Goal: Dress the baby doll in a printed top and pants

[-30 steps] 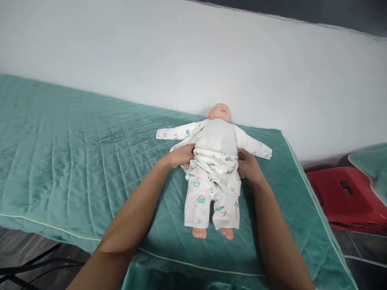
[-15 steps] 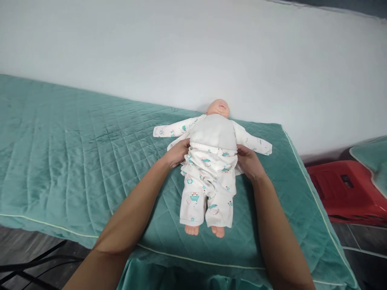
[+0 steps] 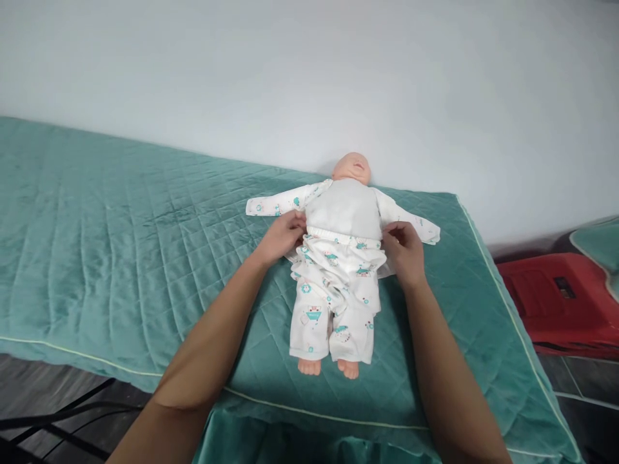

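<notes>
A baby doll (image 3: 344, 209) lies on its back on the green quilted cover, head toward the wall and feet toward me. It wears white printed pants (image 3: 338, 283) with the waistband across its belly. A matching white shirt (image 3: 275, 203) is on both its arms, spread out sideways, and lies open at the chest. At the doll's left-of-picture side, my left hand (image 3: 285, 235) pinches the shirt's edge just above the waistband. My right hand (image 3: 405, 250) has its fingers curled on the shirt's edge at the opposite side. The fingertips of both hands are partly hidden.
The quilted cover (image 3: 120, 258) stretches far to the left, with a pale wall (image 3: 290, 77) behind it. A red plastic object (image 3: 556, 299) stands beyond the right edge. Black metal legs (image 3: 62, 412) show at the lower left, over a dark floor.
Both hands have moved up a little along the doll's sides, from the waistband toward the chest. The right hand's fingers have lifted. The view has shifted slightly; the doll lies the same way.
</notes>
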The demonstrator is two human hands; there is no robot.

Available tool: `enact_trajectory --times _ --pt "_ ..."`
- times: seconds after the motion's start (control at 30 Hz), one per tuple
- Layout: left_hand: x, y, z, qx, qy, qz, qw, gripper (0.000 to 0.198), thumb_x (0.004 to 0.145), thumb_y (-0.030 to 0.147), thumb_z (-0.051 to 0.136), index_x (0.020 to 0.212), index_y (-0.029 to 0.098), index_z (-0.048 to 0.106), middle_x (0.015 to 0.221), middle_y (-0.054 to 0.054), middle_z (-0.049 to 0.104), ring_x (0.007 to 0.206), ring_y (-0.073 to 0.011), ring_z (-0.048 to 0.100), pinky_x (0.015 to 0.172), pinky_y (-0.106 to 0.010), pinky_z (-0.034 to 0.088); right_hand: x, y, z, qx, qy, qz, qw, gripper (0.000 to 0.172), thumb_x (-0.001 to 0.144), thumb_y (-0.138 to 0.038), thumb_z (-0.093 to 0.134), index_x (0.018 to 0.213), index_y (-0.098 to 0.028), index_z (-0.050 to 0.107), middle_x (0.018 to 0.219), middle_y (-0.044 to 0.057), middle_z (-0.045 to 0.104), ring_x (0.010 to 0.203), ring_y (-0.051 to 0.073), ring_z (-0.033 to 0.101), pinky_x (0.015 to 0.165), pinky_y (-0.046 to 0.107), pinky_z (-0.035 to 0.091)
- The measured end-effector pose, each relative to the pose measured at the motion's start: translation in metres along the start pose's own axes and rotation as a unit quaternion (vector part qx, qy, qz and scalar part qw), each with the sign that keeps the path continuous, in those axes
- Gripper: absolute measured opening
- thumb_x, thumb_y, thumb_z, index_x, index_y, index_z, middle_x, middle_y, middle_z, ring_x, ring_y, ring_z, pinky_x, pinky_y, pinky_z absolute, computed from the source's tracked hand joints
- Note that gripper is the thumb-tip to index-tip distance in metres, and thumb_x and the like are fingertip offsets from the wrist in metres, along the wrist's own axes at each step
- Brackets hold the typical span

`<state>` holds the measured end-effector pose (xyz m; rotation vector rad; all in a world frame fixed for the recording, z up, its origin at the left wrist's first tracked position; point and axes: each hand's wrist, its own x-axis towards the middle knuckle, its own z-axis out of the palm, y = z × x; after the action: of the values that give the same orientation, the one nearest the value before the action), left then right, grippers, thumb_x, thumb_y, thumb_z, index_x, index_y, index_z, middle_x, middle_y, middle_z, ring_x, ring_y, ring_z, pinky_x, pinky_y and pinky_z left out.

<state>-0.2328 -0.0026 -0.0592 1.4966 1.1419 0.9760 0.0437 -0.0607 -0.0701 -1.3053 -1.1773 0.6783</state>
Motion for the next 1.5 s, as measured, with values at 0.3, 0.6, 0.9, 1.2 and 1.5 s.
enact_trajectory --times 0.3,0.6,0.9,1.2,1.5 --pt "-0.011 0.014 0.0 0.132 -0.075 0.245 0.958 0.02 0.084 0.039 0.073 0.093 0.022 0.069 0.125 -0.008 0.058 0.126 -0.0242 0.051 0.116 -0.043 0.035 -0.009 -0.024 -0.002 -0.141 -0.167 -0.221 0.951 0.022 0.082 -0.037 0.08 0.093 -0.026 0.064 0.103 0.004 0.053 0.104 0.024 0.054 0.096 0.043 0.044" --pt "-0.019 0.022 0.004 0.222 -0.1 0.25 0.937 0.022 0.088 0.041 0.07 0.089 0.02 0.062 0.136 -0.009 0.054 0.132 -0.0249 0.048 0.114 -0.041 0.036 -0.012 -0.03 -0.003 -0.245 -0.212 -0.27 0.907 0.022 0.088 -0.038 0.075 0.086 -0.024 0.057 0.131 0.01 0.054 0.12 0.029 0.048 0.103 0.049 0.042" --pt "0.017 0.03 0.015 0.186 -0.006 0.164 0.969 0.025 0.089 0.043 0.063 0.084 0.02 0.055 0.08 0.0 0.065 0.075 -0.0161 0.057 0.072 -0.029 0.042 0.012 -0.027 0.016 -0.205 -0.127 -0.183 0.953 0.022 0.096 -0.036 0.058 0.08 -0.024 0.048 0.079 0.001 0.062 0.073 0.018 0.054 0.071 0.034 0.042" --pt "0.05 0.011 0.004 -0.104 -0.066 0.01 0.992 0.036 0.074 0.043 0.078 0.082 0.02 0.052 0.069 0.005 0.048 0.059 -0.0098 0.041 0.056 -0.023 0.03 0.04 -0.007 0.024 0.043 -0.107 0.019 0.993 0.037 0.083 -0.053 0.07 0.079 -0.025 0.047 0.06 -0.007 0.035 0.055 0.012 0.029 0.053 0.027 0.021" --pt "0.048 0.001 -0.016 -0.083 -0.128 -0.044 0.987 0.036 0.075 0.048 0.078 0.082 0.019 0.059 0.072 0.003 0.054 0.063 -0.0101 0.046 0.058 -0.023 0.034 0.043 -0.006 0.001 0.061 -0.109 0.131 0.984 0.033 0.075 -0.049 0.076 0.081 -0.025 0.055 0.063 -0.005 0.044 0.054 0.013 0.036 0.052 0.028 0.028"
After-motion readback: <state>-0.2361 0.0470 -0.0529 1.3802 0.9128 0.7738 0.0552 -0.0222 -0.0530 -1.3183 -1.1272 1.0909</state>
